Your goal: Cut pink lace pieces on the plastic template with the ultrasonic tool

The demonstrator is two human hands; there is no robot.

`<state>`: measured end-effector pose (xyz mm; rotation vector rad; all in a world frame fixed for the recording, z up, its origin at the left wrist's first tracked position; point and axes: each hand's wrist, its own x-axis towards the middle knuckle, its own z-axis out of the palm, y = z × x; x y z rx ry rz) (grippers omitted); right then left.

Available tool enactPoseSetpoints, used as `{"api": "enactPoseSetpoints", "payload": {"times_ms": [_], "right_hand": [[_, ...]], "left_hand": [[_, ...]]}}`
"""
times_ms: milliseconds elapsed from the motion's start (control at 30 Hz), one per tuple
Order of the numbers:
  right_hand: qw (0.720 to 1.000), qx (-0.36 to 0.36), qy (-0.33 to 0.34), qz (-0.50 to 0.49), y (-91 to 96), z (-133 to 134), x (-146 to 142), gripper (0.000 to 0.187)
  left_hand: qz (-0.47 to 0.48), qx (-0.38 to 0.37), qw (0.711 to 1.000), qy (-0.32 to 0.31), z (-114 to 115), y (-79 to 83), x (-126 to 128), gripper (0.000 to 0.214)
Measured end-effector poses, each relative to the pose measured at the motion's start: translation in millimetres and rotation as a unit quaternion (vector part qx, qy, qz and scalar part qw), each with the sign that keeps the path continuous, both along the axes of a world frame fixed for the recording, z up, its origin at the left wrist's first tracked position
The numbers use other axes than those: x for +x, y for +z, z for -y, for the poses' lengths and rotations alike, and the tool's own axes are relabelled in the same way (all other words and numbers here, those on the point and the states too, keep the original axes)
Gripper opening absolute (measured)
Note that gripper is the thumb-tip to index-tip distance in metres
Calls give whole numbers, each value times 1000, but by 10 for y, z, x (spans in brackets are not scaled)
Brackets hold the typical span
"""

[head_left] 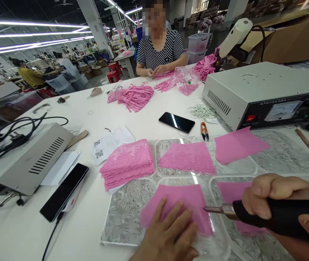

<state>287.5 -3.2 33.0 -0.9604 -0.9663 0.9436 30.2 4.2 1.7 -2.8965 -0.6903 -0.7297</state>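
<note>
My left hand [170, 232] lies flat with fingers spread on a pink fabric piece [183, 194], pressing it against a grey marbled board [127, 214]. In my right hand [274, 195] is a black-handled ultrasonic cutter [268, 212], its thin metal tip touching or just over the fabric's right edge. Partly hidden behind that hand is another pink piece [232, 190]. Farther back on the board lie a thick stack of pink lace pieces [129, 159], a thinner lace stack [188, 157] and a plain pink piece [238, 145].
Orange thread snips [204, 131] and a phone [176, 122] lie beyond the board. A generator box with a dial [265, 94] stands right, another grey box [32, 156] left, near a second phone [64, 192]. Across the table [89, 119], a person in stripes [159, 50] handles pink straps [135, 96].
</note>
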Motion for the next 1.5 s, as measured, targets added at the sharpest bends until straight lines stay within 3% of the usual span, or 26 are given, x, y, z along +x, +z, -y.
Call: {"api": "enactPoseSetpoints", "payload": {"times_ms": [167,300,567,800,1167,1500], "right_hand": [[998,56,-13,-10,76,-206,-202,9],[997,81,-4,-17,184,-369,-385,9],[997,76,20,8,159,-382,-450,9],[996,67,26,54,248,-379,-461,10],[993,90,74,20,172,-444,-637,8],[993,85,73,40,223,-469,-729,9]], "left_hand": [[17,31,996,86,35,-18,-303,27],[21,41,992,114,66,-66,-439,26],[40,40,990,127,86,-129,-481,27],[51,51,990,125,85,-147,-478,28],[58,77,984,147,137,-232,-521,28],[57,59,987,139,183,-255,-598,31]]}}
